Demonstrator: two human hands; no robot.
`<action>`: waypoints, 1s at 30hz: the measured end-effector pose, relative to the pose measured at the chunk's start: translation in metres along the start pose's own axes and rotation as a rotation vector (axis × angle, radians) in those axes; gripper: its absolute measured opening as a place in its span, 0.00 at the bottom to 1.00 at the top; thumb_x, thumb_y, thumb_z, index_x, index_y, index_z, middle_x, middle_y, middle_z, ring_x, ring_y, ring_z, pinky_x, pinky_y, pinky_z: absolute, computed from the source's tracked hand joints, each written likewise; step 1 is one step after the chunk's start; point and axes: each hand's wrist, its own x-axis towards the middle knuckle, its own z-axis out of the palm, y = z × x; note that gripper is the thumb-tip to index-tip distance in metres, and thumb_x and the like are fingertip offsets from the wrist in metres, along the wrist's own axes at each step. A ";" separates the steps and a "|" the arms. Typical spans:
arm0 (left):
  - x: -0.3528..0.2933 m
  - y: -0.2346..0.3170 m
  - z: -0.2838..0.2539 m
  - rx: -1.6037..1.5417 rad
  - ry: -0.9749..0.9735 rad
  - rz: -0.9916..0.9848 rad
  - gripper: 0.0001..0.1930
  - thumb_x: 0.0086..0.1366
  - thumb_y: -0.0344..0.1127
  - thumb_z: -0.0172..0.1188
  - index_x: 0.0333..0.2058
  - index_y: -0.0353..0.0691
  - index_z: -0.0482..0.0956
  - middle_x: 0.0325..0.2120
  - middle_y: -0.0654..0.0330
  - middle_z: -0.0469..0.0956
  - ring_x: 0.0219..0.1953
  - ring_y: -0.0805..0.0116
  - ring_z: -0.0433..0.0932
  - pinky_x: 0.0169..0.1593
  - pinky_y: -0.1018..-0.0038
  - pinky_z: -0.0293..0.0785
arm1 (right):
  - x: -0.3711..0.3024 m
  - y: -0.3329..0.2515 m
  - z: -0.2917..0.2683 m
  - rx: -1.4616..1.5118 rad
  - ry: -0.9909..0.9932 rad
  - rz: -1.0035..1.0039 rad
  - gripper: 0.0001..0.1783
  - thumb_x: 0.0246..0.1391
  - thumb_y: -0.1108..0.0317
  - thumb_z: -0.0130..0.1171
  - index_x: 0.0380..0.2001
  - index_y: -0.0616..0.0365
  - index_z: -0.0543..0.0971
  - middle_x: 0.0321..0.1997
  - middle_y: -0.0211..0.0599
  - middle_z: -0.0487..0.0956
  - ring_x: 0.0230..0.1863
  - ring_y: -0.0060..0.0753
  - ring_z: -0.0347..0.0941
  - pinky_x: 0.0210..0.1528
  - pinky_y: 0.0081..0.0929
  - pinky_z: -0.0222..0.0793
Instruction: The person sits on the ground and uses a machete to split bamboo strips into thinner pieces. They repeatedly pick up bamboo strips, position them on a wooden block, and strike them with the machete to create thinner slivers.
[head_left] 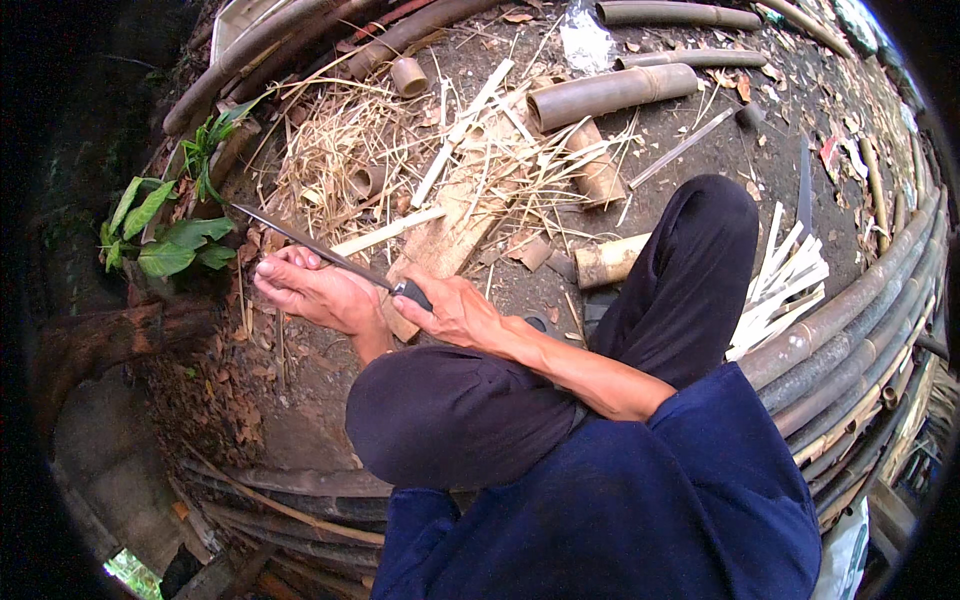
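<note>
My right hand [440,310] is closed around the dark handle of a knife [320,246]. Its long, narrow blade points up and left, passing over my left wrist and fingers. My left hand [320,297] is turned partly palm up, its fingers curled and pinched. A pale bamboo strip [392,231] runs from those fingers, under the blade, toward the upper right; its gripped end is mostly hidden. Beneath the strip, a worn wooden board [462,232] lies on the ground. My left knee is below my hands.
Curly shavings [335,140] heap around the board. Cut bamboo tubes [612,95] lie ahead. A saw [804,185] and a bundle of split strips [780,285] are at the right, beside long bamboo poles [850,340]. A leafy plant [165,235] grows at the left.
</note>
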 end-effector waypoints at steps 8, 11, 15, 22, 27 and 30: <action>-0.003 0.000 0.001 -0.055 0.041 -0.003 0.17 0.74 0.46 0.46 0.31 0.42 0.58 0.22 0.67 0.58 0.24 0.77 0.57 0.30 0.78 0.58 | -0.004 -0.005 -0.002 -0.007 -0.075 0.072 0.22 0.62 0.49 0.48 0.45 0.58 0.72 0.36 0.61 0.79 0.37 0.63 0.77 0.39 0.52 0.71; -0.012 -0.009 -0.001 -0.034 -0.067 0.022 0.16 0.74 0.47 0.45 0.32 0.42 0.58 0.22 0.66 0.58 0.25 0.77 0.57 0.31 0.78 0.59 | 0.014 0.068 -0.019 -0.242 0.062 0.235 0.24 0.61 0.48 0.50 0.46 0.58 0.72 0.27 0.58 0.79 0.32 0.62 0.78 0.35 0.49 0.74; 0.000 -0.009 -0.008 -0.063 -0.045 0.007 0.16 0.74 0.47 0.45 0.31 0.43 0.58 0.23 0.66 0.58 0.24 0.77 0.58 0.32 0.77 0.60 | 0.010 0.067 -0.009 -0.030 0.045 0.217 0.24 0.62 0.47 0.48 0.41 0.60 0.73 0.28 0.59 0.79 0.30 0.60 0.76 0.31 0.46 0.71; 0.004 -0.014 -0.007 -0.091 -0.089 -0.003 0.15 0.74 0.46 0.45 0.32 0.42 0.58 0.22 0.67 0.57 0.23 0.77 0.56 0.30 0.77 0.58 | 0.007 0.136 -0.018 -0.281 0.169 0.314 0.25 0.62 0.45 0.47 0.41 0.59 0.71 0.30 0.63 0.78 0.37 0.67 0.76 0.38 0.56 0.71; 0.016 -0.018 -0.015 -0.108 -0.077 -0.018 0.16 0.74 0.46 0.46 0.32 0.43 0.58 0.22 0.66 0.58 0.24 0.76 0.56 0.30 0.77 0.57 | 0.003 0.135 -0.010 -0.254 0.129 0.249 0.27 0.62 0.44 0.46 0.40 0.63 0.71 0.29 0.62 0.78 0.33 0.68 0.76 0.35 0.55 0.71; 0.013 -0.014 -0.013 -0.084 -0.066 -0.025 0.17 0.74 0.47 0.46 0.30 0.44 0.57 0.21 0.67 0.57 0.22 0.77 0.55 0.28 0.78 0.56 | -0.010 0.156 -0.011 -0.313 0.201 0.232 0.27 0.62 0.45 0.46 0.40 0.64 0.71 0.28 0.61 0.78 0.32 0.67 0.76 0.35 0.54 0.71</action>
